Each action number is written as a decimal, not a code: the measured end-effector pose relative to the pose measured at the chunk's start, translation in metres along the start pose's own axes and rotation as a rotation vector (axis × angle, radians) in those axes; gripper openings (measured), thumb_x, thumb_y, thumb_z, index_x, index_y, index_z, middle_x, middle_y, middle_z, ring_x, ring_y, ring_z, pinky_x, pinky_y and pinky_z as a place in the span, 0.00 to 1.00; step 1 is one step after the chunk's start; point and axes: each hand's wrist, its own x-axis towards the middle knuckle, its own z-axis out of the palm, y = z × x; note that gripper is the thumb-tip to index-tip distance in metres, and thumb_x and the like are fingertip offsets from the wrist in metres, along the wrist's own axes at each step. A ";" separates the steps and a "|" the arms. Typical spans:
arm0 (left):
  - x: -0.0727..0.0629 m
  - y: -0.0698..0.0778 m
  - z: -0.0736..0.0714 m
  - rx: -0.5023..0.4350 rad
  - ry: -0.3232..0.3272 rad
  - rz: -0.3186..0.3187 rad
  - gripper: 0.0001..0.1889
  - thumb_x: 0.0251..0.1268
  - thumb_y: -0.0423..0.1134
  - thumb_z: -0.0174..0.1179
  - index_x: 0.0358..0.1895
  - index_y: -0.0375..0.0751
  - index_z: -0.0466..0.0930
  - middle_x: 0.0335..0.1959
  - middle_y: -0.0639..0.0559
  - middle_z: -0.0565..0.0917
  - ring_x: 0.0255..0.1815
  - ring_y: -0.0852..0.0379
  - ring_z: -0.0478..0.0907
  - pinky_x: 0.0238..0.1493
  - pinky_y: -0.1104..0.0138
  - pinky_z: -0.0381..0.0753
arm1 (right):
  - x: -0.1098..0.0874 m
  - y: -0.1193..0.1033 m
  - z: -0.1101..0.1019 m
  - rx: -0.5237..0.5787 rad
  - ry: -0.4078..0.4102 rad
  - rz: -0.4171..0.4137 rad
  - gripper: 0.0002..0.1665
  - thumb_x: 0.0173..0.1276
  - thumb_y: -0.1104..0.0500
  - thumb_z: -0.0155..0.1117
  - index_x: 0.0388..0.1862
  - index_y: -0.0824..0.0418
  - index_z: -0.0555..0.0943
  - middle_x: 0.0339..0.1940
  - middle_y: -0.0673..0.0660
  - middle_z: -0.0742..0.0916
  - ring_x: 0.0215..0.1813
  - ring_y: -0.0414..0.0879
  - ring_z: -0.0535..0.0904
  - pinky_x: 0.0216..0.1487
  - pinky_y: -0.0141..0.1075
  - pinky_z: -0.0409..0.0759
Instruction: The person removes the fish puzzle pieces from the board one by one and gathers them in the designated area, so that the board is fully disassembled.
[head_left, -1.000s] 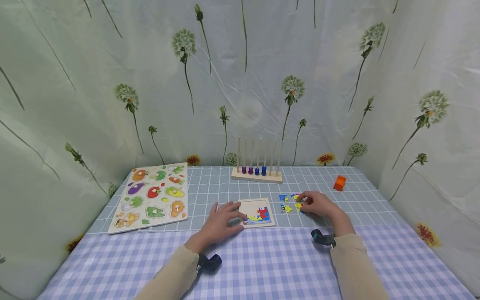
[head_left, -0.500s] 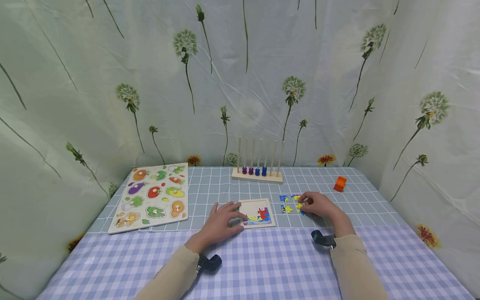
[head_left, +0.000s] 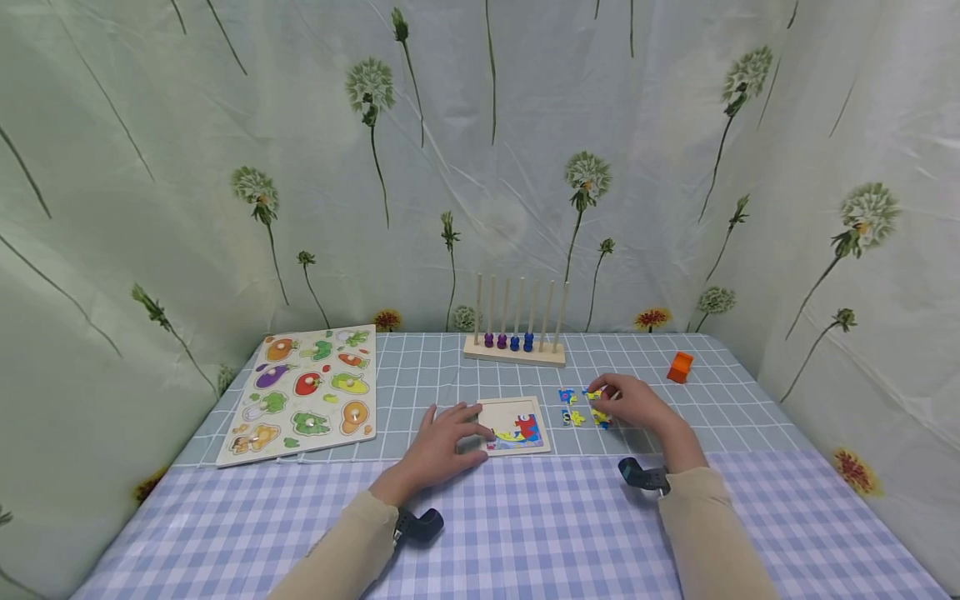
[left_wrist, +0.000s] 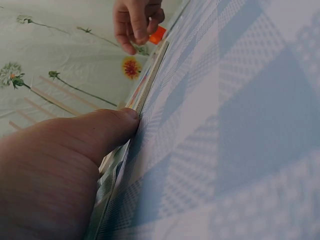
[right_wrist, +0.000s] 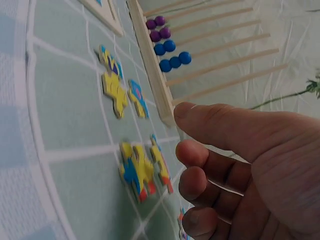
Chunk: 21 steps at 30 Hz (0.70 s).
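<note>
My left hand [head_left: 442, 447] lies with spread fingers over the left side of a small wooden puzzle tray [head_left: 498, 412]. Its thumb [left_wrist: 102, 131] touches the tray's near edge in the left wrist view. Part of a colourful picture, with a red jigsaw piece [head_left: 528, 427], fills the tray's lower right. My right hand [head_left: 636, 403] hovers over loose jigsaw pieces, its fingers loosely bent and nothing visible between them. In the right wrist view, a yellow piece [right_wrist: 115, 94], a blue piece [right_wrist: 138, 98] and a yellow, blue and red piece [right_wrist: 136, 170] lie below the hand.
A vegetable peg puzzle board [head_left: 300, 383] lies at the left. Behind the tray stands a wooden bead counter [head_left: 514, 354] with upright rods and purple and blue beads. An orange toy block [head_left: 679, 367] sits at the back right. A patterned curtain [head_left: 495, 167] surrounds the table.
My right hand has risen slightly and shifted forward and left over the loose pieces, its fingertips coming off the nearer right piece. The left hand and the tray have stayed put.
</note>
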 end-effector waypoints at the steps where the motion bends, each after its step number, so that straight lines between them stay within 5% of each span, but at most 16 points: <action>1: 0.000 0.000 0.000 -0.001 0.001 0.001 0.13 0.64 0.53 0.65 0.51 0.64 0.86 0.75 0.52 0.71 0.79 0.40 0.61 0.75 0.30 0.42 | 0.001 -0.002 0.000 0.000 0.002 -0.014 0.16 0.67 0.57 0.67 0.53 0.60 0.81 0.37 0.57 0.82 0.34 0.47 0.77 0.33 0.34 0.77; 21: 0.000 0.000 0.000 0.004 -0.006 0.003 0.13 0.63 0.53 0.66 0.51 0.63 0.86 0.74 0.51 0.71 0.79 0.40 0.60 0.75 0.29 0.42 | -0.001 -0.051 0.022 0.006 -0.058 -0.220 0.18 0.66 0.59 0.69 0.54 0.62 0.81 0.38 0.55 0.84 0.35 0.45 0.76 0.35 0.34 0.77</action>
